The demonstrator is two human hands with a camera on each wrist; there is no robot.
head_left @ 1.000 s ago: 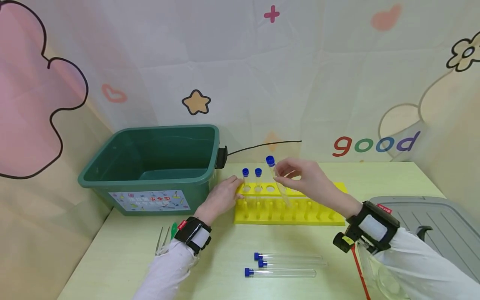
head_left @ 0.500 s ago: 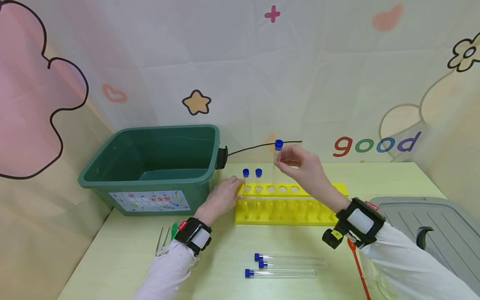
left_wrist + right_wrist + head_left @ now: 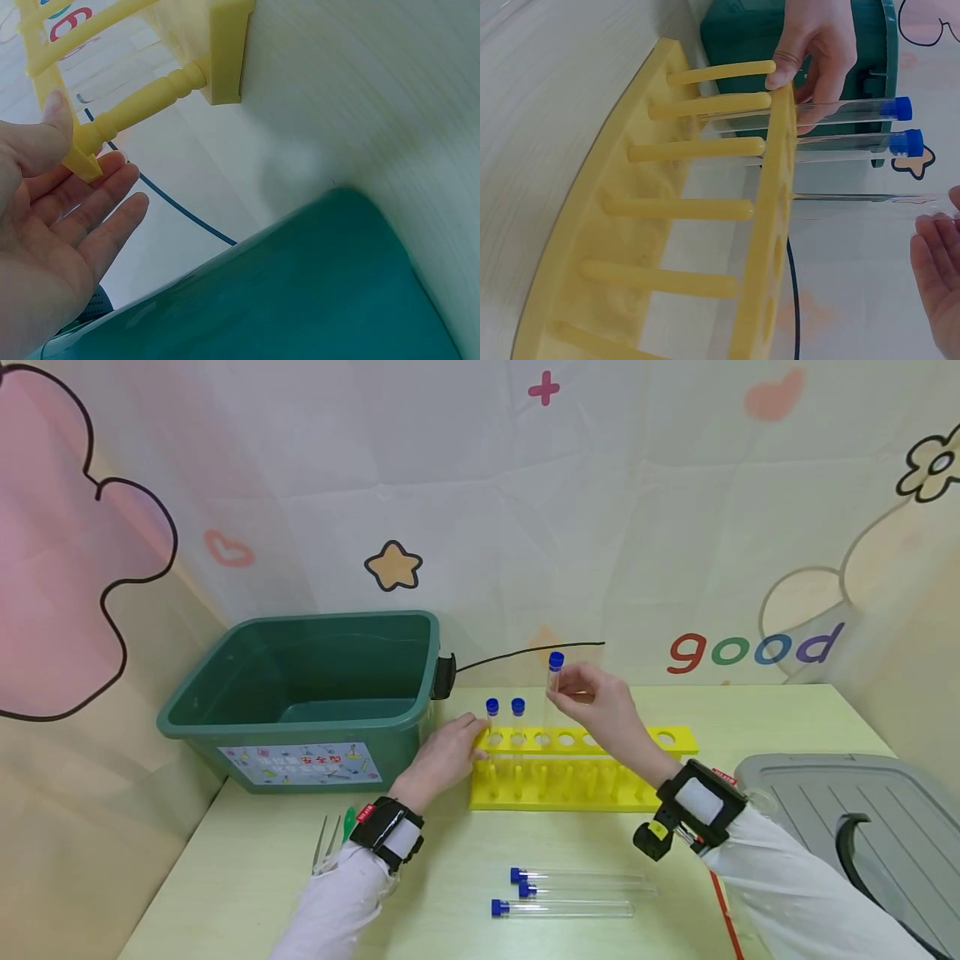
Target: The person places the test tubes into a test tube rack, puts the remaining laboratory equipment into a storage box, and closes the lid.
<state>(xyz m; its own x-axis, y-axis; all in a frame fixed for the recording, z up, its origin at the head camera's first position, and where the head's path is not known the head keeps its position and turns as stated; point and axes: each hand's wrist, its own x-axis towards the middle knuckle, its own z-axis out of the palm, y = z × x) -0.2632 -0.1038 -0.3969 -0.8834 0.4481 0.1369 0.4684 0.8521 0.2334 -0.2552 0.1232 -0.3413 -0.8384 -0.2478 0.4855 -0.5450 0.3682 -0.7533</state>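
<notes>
My left hand (image 3: pixel 441 753) holds the left end of a yellow test tube rack (image 3: pixel 585 802); in the left wrist view the thumb lies on one side of its top plate and the fingers on the other. Between thumb and fingertips my right hand (image 3: pixel 603 703) pinches a clear test tube (image 3: pixel 555 662) just below its blue cap. That tube stands upright over the third hole from the left, and the right wrist view shows its lower end at the top plate. Two capped tubes, one (image 3: pixel 492 707) at the far left and another (image 3: pixel 518 707) beside it, sit in the rack.
Several things surround the rack: a green bin (image 3: pixel 292 727) close on its left, a grey lid (image 3: pixel 847 827) with a black handle at right. Three capped tubes (image 3: pixel 562 908) lie in front. Tweezers (image 3: pixel 322 843) lie by my left sleeve, a red stick (image 3: pixel 726 914) by my right.
My right hand has brought the tube from a tilt to upright, raised it above the rack, then lowered it slightly over the third hole. The left hand stays on the rack.
</notes>
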